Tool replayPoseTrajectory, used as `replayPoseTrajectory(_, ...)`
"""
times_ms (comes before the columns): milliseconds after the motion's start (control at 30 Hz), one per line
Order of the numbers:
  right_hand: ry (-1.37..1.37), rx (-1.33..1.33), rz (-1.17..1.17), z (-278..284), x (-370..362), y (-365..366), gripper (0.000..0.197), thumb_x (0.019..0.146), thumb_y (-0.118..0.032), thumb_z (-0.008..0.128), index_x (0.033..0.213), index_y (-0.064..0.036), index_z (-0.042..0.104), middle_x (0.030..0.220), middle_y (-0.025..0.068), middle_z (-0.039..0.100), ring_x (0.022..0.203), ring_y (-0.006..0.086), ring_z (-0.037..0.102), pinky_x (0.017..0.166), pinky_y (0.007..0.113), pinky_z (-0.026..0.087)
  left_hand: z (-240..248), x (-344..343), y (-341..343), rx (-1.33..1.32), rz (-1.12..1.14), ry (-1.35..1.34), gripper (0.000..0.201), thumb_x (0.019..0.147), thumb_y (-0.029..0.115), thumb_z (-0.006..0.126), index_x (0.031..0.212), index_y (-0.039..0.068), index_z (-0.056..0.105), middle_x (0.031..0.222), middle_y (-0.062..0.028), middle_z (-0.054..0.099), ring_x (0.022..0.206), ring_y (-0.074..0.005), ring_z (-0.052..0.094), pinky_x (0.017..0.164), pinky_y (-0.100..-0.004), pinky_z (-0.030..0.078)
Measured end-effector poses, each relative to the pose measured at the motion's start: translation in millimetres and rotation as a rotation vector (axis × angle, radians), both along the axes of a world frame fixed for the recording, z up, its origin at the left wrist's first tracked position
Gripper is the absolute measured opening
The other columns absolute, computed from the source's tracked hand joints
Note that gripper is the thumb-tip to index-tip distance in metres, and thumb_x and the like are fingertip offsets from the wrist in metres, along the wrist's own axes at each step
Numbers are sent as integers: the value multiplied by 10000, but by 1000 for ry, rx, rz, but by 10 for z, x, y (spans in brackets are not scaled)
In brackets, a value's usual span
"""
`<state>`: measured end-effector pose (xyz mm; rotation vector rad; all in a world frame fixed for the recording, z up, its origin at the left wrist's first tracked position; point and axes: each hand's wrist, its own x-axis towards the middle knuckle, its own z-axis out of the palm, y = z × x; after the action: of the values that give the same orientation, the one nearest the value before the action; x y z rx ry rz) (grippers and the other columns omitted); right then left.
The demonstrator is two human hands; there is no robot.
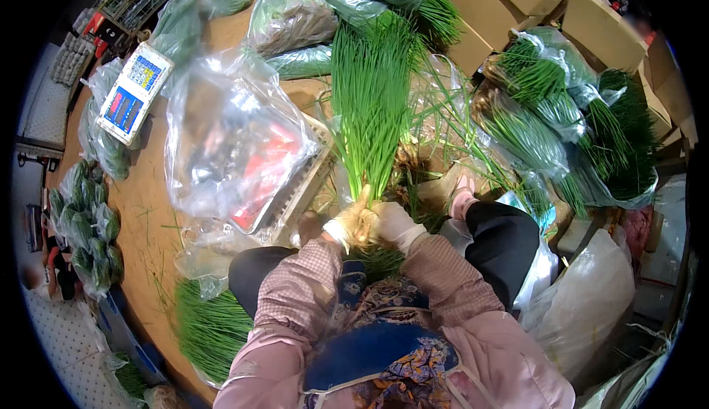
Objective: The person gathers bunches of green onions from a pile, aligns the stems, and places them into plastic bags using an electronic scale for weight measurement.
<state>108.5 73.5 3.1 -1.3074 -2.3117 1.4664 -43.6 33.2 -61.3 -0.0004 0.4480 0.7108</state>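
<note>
A tall bunch of green chives [373, 91] stands out in front of me, its leaves fanning away and its pale base toward me. Wrapped round that base is my left hand [354, 222], in a cream glove. My right hand [397, 224], in a white glove, closes on the same base from the right, its fingertips partly hidden. Loose chives with brown, soil-covered roots [408, 159] lie just beyond my right hand. More chives [213, 328] lie beside my left knee.
Left of the bunch, a clear plastic bag [221, 135] covers part of a white crate [306, 180]. A scale [135, 93] stands farther left, near bagged greens [88, 224]. Bagged chives [532, 106] are heaped at right, before cardboard boxes [602, 28]. Filled bags [292, 21] lie at the back.
</note>
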Motion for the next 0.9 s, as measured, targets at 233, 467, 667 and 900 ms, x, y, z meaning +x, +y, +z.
replayPoseTrajectory(233,286,3,-376,-49,387,-257,344,857,-339,521,873,-15,638,760,191,620,653,293,601,604,367,474,650,363,-111,-83,318,292,223,907,220,524,1001,19,545,722,-72,617,485,-160,567,420,-369,491)
replayPoseTrajectory(467,325,-318,-666,-31,1034,-122,388,872,-350,542,1046,-6,585,865,145,637,787,226,630,657,311,503,729,160,-249,58,373,384,320,930,122,444,1234,24,446,770,-91,625,583,-149,620,324,-172,446)
replayPoseTrajectory(667,347,-704,-240,51,649,-290,627,820,-500,541,1132,43,550,1126,214,561,1042,286,545,882,371,432,870,206,-509,195,306,224,367,928,205,448,1250,29,431,954,-149,628,838,-245,639,657,-438,562)
replayPoseTrajectory(900,912,-891,-503,305,215,-214,338,852,-91,562,1144,52,467,1074,123,563,904,211,575,729,297,506,1024,401,-751,135,418,183,359,914,217,470,1231,55,425,1073,-180,589,903,-300,619,666,-500,555)
